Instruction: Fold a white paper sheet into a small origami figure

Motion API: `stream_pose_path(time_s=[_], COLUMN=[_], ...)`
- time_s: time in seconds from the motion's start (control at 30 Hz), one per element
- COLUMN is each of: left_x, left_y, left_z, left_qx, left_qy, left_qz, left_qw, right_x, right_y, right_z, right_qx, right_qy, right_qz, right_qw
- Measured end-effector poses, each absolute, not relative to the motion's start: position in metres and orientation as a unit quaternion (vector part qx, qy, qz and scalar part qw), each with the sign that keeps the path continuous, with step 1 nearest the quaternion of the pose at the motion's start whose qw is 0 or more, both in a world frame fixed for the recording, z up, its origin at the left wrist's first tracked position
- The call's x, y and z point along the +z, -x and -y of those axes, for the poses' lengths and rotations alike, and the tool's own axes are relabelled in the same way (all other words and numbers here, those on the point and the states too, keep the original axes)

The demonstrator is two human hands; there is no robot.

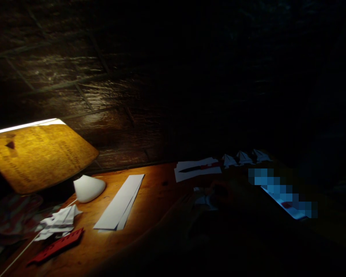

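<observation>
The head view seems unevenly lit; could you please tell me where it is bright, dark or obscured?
Head view, left: the lampshade glows, its top edge nearly white, and the wall catches glare; head view, lower centre: the small white paper is dim amid deep shadow; head view, right: pixelation covers part of the blue-lit device, with near-black above.

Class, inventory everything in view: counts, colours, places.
wall: one, brown, back
table: one, brown, below
lampshade: one, yellow, left
rounded object: one, white, left
cord: one, white, left
cloth: one, reddish, left
folded paper: one, white, left
notched strip: one, red, left
paper strips: at least two, white, left
sheets: several, white, centre
knife: one, black-red, on sheets
folded shapes: three, white, right
lit device: one, blue, right
paper piece: one, white, centre
hand: at least one, colour hidden, centre
</observation>
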State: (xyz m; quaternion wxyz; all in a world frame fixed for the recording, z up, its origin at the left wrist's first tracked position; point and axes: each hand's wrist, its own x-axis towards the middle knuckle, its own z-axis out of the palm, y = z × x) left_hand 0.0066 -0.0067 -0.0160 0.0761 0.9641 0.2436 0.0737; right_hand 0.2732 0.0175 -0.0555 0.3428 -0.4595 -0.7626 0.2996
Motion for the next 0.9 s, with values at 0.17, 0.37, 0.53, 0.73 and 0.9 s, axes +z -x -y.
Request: stream_pose_path(time_s=[0.17, 0.37, 0.53, 0.73, 0.9], left_x=[-0.015, -0.014, -0.014, -0.014, -0.013], left_y=[-0.005, -0.005, -0.007, -0.008, -0.007], left_z=[0.003, 0.003, 0.004, 0.003, 0.003], left_qx=[0.059, 0.053, 0.057, 0.055, 0.049], left_qy=[-0.966, -0.966, -0.967, -0.967, -0.967], left_qz=[-0.236, -0.234, -0.228, -0.227, -0.229], left_qw=[0.085, 0.092, 0.096, 0.103, 0.104], right_x=[-0.056, -0.063, -0.049, -0.021, -0.011], right_y=[-0.274, -0.276, -0.280, -0.287, -0.284], right_z=[-0.020, -0.026, -0.018, -0.006, -0.003], right_qx=[0.300, 0.323, 0.335, 0.328, 0.320], right_qy=[0.437, 0.371, 0.349, 0.360, 0.371], right_qz=[0.777, 0.807, 0.829, 0.837, 0.840], right_qw=[0.341, 0.326, 0.282, 0.248, 0.234])
